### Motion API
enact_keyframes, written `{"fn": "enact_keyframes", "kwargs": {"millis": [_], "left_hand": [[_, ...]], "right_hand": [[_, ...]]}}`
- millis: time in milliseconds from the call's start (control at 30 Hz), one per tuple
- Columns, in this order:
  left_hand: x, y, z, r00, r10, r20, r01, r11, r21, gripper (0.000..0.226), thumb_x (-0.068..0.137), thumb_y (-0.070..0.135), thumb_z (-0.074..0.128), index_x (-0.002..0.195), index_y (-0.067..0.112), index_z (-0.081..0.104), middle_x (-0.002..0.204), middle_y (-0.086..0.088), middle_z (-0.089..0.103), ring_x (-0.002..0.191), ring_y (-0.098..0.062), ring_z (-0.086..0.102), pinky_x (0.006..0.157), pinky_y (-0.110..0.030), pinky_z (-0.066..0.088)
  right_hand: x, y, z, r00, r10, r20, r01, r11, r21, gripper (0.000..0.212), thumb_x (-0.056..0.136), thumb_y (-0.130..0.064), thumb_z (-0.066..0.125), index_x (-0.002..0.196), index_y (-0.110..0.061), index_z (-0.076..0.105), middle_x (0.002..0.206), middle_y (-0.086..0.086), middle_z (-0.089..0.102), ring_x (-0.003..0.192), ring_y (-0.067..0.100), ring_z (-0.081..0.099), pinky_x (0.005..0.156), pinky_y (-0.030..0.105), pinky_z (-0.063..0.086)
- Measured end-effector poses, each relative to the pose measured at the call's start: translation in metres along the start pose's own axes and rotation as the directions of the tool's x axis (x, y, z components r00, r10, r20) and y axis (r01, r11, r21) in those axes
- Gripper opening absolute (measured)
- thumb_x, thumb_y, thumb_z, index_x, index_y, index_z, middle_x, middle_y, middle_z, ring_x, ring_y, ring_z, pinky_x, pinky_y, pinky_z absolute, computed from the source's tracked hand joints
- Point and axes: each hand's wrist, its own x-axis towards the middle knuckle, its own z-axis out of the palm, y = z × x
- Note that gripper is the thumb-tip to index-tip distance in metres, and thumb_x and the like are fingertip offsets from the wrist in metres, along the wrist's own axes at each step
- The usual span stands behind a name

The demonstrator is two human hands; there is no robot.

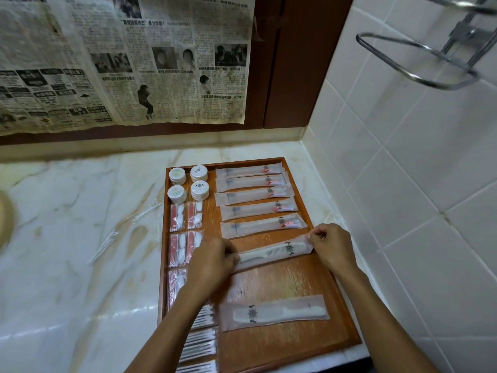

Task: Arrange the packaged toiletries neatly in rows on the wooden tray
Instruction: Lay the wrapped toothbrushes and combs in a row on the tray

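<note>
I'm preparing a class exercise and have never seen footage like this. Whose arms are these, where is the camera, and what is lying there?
There is no machine: a person wears a camera on the head, looking down at their own arms. The left hand and right hand each pinch one end of a packaged comb over a wooden tray on a marble counter. The tray holds toothbrush packets, round soaps, another comb packet and cotton swabs.

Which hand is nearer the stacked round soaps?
Left. The left hand lies below the round soaps, on that side; the right hand is across the tray.
</note>
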Motion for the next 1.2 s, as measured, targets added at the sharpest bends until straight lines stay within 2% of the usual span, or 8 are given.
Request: {"fn": "enact_keyframes", "kwargs": {"millis": [100,167,300,367,500,600,733,1200], "left_hand": [[-0.004,0.002,0.007,0.997,0.038,-0.067,-0.029,0.991,0.130,0.010,0.089,0.027,0.064,0.091,0.023,0.073,0.087,0.008,0.069,0.075,-0.007,0.061,0.064,-0.022,0.049],[-0.006,0.002,0.010,0.990,0.080,-0.114,-0.057,0.980,0.191,0.014,0.090,0.027,0.060,0.094,0.020,0.071,0.092,0.004,0.066,0.079,-0.012,0.060,0.066,-0.027,0.052],[-0.009,0.000,0.013,0.976,0.143,-0.163,-0.111,0.975,0.192,0.019,0.089,0.031,0.060,0.105,0.022,0.067,0.102,0.002,0.057,0.087,-0.016,0.055,0.059,-0.023,0.041],[-0.009,-0.004,0.013,0.983,0.136,-0.121,-0.111,0.975,0.192,0.024,0.086,0.037,0.066,0.108,0.026,0.067,0.105,0.004,0.057,0.090,-0.016,0.056,0.061,-0.023,0.042],[-0.011,-0.008,0.015,0.992,0.119,-0.047,-0.108,0.975,0.193,0.029,0.082,0.042,0.071,0.107,0.027,0.068,0.104,0.005,0.057,0.088,-0.015,0.055,0.065,-0.022,0.044],[-0.013,-0.005,0.016,0.988,0.127,-0.094,-0.108,0.977,0.186,0.020,0.086,0.039,0.068,0.098,0.023,0.072,0.104,0.004,0.055,0.088,-0.016,0.056,0.061,-0.021,0.038],[-0.014,-0.002,0.016,0.976,0.141,-0.167,-0.107,0.974,0.198,0.020,0.090,0.036,0.065,0.087,0.018,0.074,0.101,0.003,0.051,0.089,-0.013,0.052,0.060,-0.022,0.041],[-0.010,-0.006,0.019,0.967,0.140,-0.211,-0.123,0.988,0.094,0.019,0.087,0.030,0.069,0.082,0.012,0.073,0.094,0.003,0.056,0.079,-0.010,0.049,0.061,-0.024,0.044]], "right_hand": [[0.003,-0.001,0.006,0.998,-0.045,-0.040,0.043,0.997,-0.060,0.009,0.086,-0.019,0.072,0.092,-0.014,0.075,0.096,0.004,0.069,0.082,0.012,0.062,0.060,0.011,0.041],[0.004,-0.004,0.010,0.997,-0.051,-0.064,0.044,0.994,-0.101,0.015,0.086,-0.021,0.072,0.100,-0.015,0.072,0.105,0.006,0.062,0.094,0.016,0.060,0.071,0.019,0.048],[-0.001,-0.004,0.012,0.994,-0.053,-0.098,0.040,0.991,-0.127,0.027,0.090,-0.030,0.066,0.114,-0.019,0.066,0.124,0.006,0.052,0.114,0.018,0.048,0.090,0.033,0.049],[-0.006,-0.003,0.012,0.991,-0.091,-0.098,0.076,0.986,-0.147,0.027,0.091,-0.034,0.064,0.114,-0.022,0.068,0.136,0.005,0.047,0.124,0.020,0.042,0.098,0.038,0.045],[-0.018,0.005,0.015,0.990,-0.137,0.018,0.136,0.950,-0.282,0.024,0.089,-0.041,0.064,0.109,-0.031,0.072,0.154,0.003,0.030,0.142,0.025,0.020,0.113,0.050,0.020],[-0.022,0.009,0.017,0.993,-0.110,0.032,0.114,0.952,-0.285,0.022,0.089,-0.040,0.065,0.107,-0.032,0.072,0.157,0.005,0.027,0.145,0.026,0.014,0.115,0.051,0.011],[-0.020,0.007,0.017,0.996,-0.092,0.004,0.089,0.954,-0.287,0.020,0.087,-0.039,0.067,0.105,-0.032,0.074,0.157,0.005,0.029,0.145,0.027,0.014,0.115,0.049,0.008],[-0.013,0.007,0.019,0.997,-0.076,-0.027,0.066,0.963,-0.260,0.019,0.085,-0.037,0.070,0.103,-0.031,0.074,0.154,0.007,0.033,0.144,0.028,0.018,0.114,0.050,0.010]]}}
